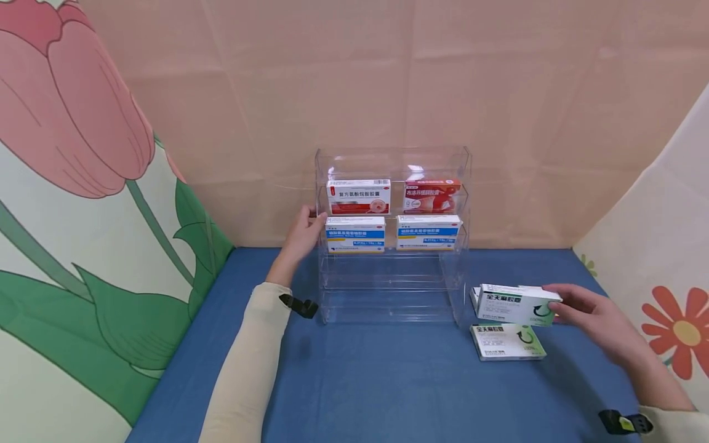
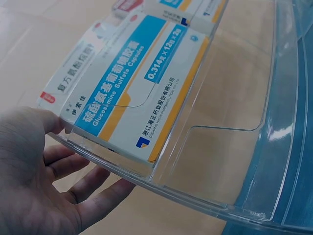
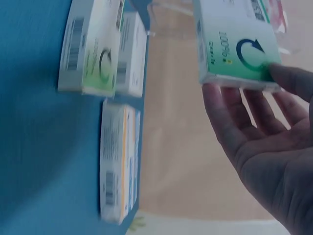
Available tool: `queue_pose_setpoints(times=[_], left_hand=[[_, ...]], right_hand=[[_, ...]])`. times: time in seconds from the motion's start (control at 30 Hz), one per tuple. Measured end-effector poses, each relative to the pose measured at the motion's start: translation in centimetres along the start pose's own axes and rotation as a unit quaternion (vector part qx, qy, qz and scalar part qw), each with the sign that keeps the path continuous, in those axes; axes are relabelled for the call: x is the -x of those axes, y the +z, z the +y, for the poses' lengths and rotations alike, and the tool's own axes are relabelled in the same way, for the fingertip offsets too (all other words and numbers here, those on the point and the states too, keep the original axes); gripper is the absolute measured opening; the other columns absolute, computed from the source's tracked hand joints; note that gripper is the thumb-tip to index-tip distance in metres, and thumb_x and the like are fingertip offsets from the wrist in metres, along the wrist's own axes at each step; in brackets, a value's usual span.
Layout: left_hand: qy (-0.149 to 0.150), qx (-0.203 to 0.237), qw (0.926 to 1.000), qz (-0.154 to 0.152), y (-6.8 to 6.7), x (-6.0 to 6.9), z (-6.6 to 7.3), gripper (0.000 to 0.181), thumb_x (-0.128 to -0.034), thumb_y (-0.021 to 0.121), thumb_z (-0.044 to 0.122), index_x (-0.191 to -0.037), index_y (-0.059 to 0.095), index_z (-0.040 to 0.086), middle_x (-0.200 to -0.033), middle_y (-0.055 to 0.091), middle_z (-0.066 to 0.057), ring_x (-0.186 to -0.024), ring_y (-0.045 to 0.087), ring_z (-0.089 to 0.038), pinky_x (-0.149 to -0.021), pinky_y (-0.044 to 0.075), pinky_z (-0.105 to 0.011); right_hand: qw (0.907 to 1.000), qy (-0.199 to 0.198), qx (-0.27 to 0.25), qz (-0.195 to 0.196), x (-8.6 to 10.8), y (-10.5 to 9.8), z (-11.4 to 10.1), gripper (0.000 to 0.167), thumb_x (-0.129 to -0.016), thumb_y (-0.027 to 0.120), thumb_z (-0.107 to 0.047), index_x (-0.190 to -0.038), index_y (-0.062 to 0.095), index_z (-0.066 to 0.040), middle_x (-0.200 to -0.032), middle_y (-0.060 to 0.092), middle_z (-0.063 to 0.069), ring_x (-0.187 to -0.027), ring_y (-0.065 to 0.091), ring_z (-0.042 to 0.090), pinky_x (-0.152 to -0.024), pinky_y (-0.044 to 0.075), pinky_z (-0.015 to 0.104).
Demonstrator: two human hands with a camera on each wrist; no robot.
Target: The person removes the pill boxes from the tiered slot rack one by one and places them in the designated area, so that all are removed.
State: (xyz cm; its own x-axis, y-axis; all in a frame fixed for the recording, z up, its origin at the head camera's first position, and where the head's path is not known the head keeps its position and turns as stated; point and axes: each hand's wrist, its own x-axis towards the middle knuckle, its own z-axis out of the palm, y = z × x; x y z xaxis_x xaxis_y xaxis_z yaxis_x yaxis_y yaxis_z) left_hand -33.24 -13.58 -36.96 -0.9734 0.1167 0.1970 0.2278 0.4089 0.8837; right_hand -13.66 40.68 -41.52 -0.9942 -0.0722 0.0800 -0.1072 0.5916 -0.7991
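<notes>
A clear tiered display rack stands at the back of the table. My left hand grips its left side, the thumb at the edge and the fingers behind the side panel. Two blue-and-white medicine boxes sit side by side on a middle tier. Above them are a white-and-red box and a red box. Right of the rack, my right hand pinches a white-and-green medicine box by its end, lifted above the table.
Another white-and-green box lies flat on the blue tablecloth below the held one. More boxes lie behind, partly hidden in the head view; one has an orange stripe. A tan backdrop hangs close behind the rack.
</notes>
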Motion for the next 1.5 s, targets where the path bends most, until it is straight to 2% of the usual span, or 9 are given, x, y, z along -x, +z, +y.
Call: queue_pose_setpoints(times=[0.17,0.47,0.67,0.87,0.97,1.1,1.2,1.4,1.5], left_hand=[[0.001,0.003,1.0,0.0,0.1,0.0,-0.1,0.044,-0.1056,0.051,0.038,-0.135,0.043,0.007,-0.132,0.054,-0.015,-0.119,0.055,-0.032,-0.092,0.053,-0.05],[-0.001,0.006,1.0,0.001,0.0,-0.1,-0.2,0.044,-0.1055,0.051,0.039,-0.135,0.043,0.007,-0.131,0.055,-0.016,-0.12,0.055,-0.032,-0.093,0.051,-0.051],[0.003,0.005,1.0,0.002,0.1,-0.1,-0.2,0.044,-0.1056,0.051,0.038,-0.134,0.044,0.006,-0.131,0.055,-0.016,-0.119,0.056,-0.032,-0.093,0.052,-0.05],[0.001,0.006,1.0,0.001,0.0,-0.1,-0.2,0.043,-0.1056,0.051,0.038,-0.135,0.043,0.007,-0.131,0.054,-0.016,-0.119,0.055,-0.032,-0.093,0.052,-0.05],[0.001,0.004,1.0,0.002,0.0,-0.2,-0.2,0.043,-0.1058,0.051,0.037,-0.134,0.043,0.006,-0.132,0.054,-0.017,-0.12,0.055,-0.033,-0.093,0.051,-0.051],[0.0,0.003,1.0,0.002,0.0,-0.2,-0.2,0.044,-0.1056,0.051,0.038,-0.134,0.043,0.006,-0.133,0.054,-0.017,-0.121,0.055,-0.033,-0.094,0.051,-0.051],[-0.001,0.002,1.0,0.002,0.0,-0.3,-0.2,0.044,-0.1054,0.051,0.039,-0.135,0.044,0.007,-0.133,0.054,-0.016,-0.12,0.056,-0.033,-0.094,0.052,-0.051],[0.0,0.004,1.0,0.002,0.0,-0.1,-0.2,0.043,-0.1056,0.052,0.038,-0.134,0.044,0.007,-0.131,0.055,-0.016,-0.119,0.056,-0.032,-0.093,0.052,-0.051],[0.0,0.004,1.0,0.003,0.0,-0.1,-0.2,0.043,-0.1056,0.051,0.038,-0.134,0.044,0.007,-0.13,0.055,-0.016,-0.118,0.056,-0.032,-0.091,0.052,-0.049]], right_hand=[[0.9997,0.008,-0.009,-0.023,0.5,-1.5,1.8,0.043,-0.102,0.061,-0.018,-0.14,0.052,0.001,-0.115,0.058,-0.029,-0.096,0.063,0.0,-0.076,0.058,0.025],[0.9965,0.069,0.007,-0.047,1.7,-4.0,5.8,0.049,-0.101,0.062,-0.026,-0.141,0.051,0.0,-0.111,0.055,-0.029,-0.093,0.062,0.006,-0.078,0.06,0.032],[0.9938,0.103,0.006,-0.04,2.5,-5.1,8.0,0.051,-0.1,0.064,-0.028,-0.143,0.052,-0.002,-0.113,0.052,-0.029,-0.096,0.06,0.014,-0.08,0.061,0.036],[0.9928,0.113,0.007,-0.039,2.8,-6.5,9.4,0.048,-0.102,0.061,-0.028,-0.143,0.053,-0.003,-0.109,0.049,-0.034,-0.093,0.061,0.01,-0.079,0.061,0.034],[0.9916,0.121,0.023,-0.042,2.8,-7.2,10.1,0.05,-0.103,0.06,-0.032,-0.142,0.052,-0.002,-0.112,0.05,-0.027,-0.094,0.061,0.014,-0.079,0.061,0.035],[0.9875,0.144,0.036,-0.054,2.7,-8.0,10.8,0.053,-0.104,0.056,-0.034,-0.142,0.048,0.003,-0.123,0.057,0.003,-0.097,0.061,0.02,-0.078,0.06,0.034],[0.9839,0.161,0.033,-0.07,2.8,-8.4,11.3,0.05,-0.106,0.053,-0.031,-0.142,0.048,0.004,-0.126,0.056,0.016,-0.099,0.059,0.022,-0.077,0.06,0.032],[0.9745,0.203,0.009,-0.095,3.1,-8.7,12.1,0.047,-0.106,0.055,-0.03,-0.141,0.05,0.002,-0.127,0.057,0.013,-0.101,0.059,0.02,-0.079,0.059,0.035],[0.9715,0.213,0.011,-0.104,3.0,-8.7,12.3,0.051,-0.104,0.057,-0.032,-0.141,0.05,0.002,-0.13,0.056,0.019,-0.103,0.058,0.022,-0.08,0.058,0.037]])
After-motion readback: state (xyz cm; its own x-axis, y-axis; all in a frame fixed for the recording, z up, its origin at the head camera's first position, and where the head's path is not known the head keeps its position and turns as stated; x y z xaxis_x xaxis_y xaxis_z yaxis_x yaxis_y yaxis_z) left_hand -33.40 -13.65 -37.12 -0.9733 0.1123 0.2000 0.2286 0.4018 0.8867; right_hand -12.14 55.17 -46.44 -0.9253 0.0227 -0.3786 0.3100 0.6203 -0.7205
